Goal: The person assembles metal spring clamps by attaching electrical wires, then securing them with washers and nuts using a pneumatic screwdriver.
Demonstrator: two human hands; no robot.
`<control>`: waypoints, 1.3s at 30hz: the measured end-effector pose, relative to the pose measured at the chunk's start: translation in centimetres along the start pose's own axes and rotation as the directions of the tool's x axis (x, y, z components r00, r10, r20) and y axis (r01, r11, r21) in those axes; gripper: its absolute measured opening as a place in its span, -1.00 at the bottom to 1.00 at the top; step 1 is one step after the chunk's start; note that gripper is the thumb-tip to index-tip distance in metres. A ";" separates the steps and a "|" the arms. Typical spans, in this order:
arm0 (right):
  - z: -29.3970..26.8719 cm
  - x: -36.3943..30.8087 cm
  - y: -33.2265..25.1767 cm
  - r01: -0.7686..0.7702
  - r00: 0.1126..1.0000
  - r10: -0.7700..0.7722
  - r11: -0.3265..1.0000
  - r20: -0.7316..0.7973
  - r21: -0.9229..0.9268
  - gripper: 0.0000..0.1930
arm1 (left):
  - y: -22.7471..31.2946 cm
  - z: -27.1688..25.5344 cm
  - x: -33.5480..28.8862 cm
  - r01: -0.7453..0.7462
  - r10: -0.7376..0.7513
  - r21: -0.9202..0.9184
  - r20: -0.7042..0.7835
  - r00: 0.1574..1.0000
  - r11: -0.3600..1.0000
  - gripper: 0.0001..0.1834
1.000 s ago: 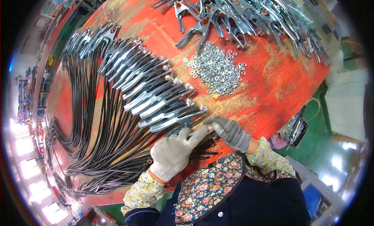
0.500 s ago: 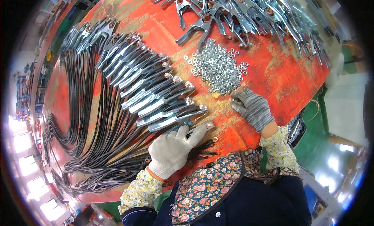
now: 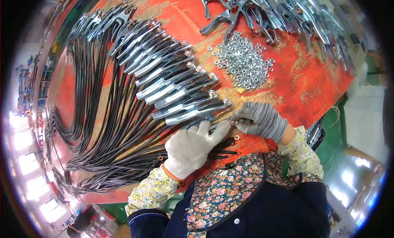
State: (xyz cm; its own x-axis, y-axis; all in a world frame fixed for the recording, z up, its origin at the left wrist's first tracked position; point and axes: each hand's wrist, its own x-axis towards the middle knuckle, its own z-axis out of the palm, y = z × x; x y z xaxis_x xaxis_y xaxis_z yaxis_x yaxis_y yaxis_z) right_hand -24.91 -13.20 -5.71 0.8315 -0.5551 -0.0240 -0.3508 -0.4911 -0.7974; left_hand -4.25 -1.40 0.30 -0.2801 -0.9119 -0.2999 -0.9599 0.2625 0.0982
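Cabled clamps (image 3: 168, 99), apparently finished, are rowed left; loose clamps (image 3: 262, 11) and nuts (image 3: 244, 61) remain far right. At near centre, a half-hidden metal part (image 3: 232, 122) is gripped by left fingers (image 3: 221, 130), its tip pinched by right fingers (image 3: 248, 114).

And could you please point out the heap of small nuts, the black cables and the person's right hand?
Heap of small nuts (image 3: 243, 63): head view, middle of the heap.
Black cables (image 3: 87, 90): head view, straight run of the leftmost bundle.
Right hand (image 3: 262, 119): head view, back of the hand.
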 end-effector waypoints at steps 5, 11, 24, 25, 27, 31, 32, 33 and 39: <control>-1.2 1.5 1.4 0.362 0.923 -0.324 0.914 0.209 -0.184 -0.75 | 0.0 0.0 -0.2 -0.002 0.002 -0.010 -0.001 1.000 1.000 -0.28; -1.2 1.7 1.0 0.127 0.958 -0.096 0.987 0.271 -0.101 -0.65 | 0.0 -0.2 -0.5 0.002 -0.002 -0.003 0.015 1.000 1.000 -0.27; -2.5 -3.3 -0.3 0.024 0.988 -0.059 0.973 0.145 0.229 -0.64 | 0.2 0.2 0.8 -0.030 0.036 0.051 -0.115 0.993 0.998 -0.38; -2.1 -4.6 2.3 0.074 0.934 -0.216 0.896 0.286 0.437 -0.59 | 0.4 -0.1 1.3 -0.044 0.049 0.051 -0.099 0.994 0.998 -0.39; -4.3 -4.4 1.4 -0.140 0.880 -0.148 0.828 0.452 0.543 -0.49 | 0.5 -0.3 0.6 0.014 -0.003 0.081 -0.138 0.990 0.997 -0.48; -10.3 -5.5 6.1 -0.294 0.900 0.279 0.956 -0.336 0.006 -0.49 | 0.8 -0.1 0.0 0.136 -0.061 0.187 -0.360 0.931 0.973 -0.67; -12.1 -6.3 9.5 -0.349 0.787 0.265 0.936 -0.558 -0.047 -0.50 | 1.3 0.0 -0.1 0.179 -0.101 0.208 -0.336 0.936 0.962 -0.62; -15.0 -7.1 12.2 -0.416 0.683 0.195 0.896 -0.704 -0.157 -0.47 | 1.4 1.0 -0.2 0.165 -0.084 0.208 -0.351 0.933 0.964 -0.62; -22.7 -11.7 22.6 -0.846 0.214 0.221 0.530 -0.951 -0.067 -0.48 | 1.2 2.3 1.4 0.165 -0.004 0.286 -0.490 0.872 0.944 -0.55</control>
State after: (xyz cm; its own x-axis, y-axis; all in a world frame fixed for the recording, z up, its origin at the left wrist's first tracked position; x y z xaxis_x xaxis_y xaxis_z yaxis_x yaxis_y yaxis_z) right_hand -52.38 -33.05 -9.73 -0.3094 -0.8664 0.3921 -0.9178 0.1641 -0.3616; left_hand -5.77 -1.61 -2.22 -0.2353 -0.9505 0.2028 -0.9554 0.1879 -0.2278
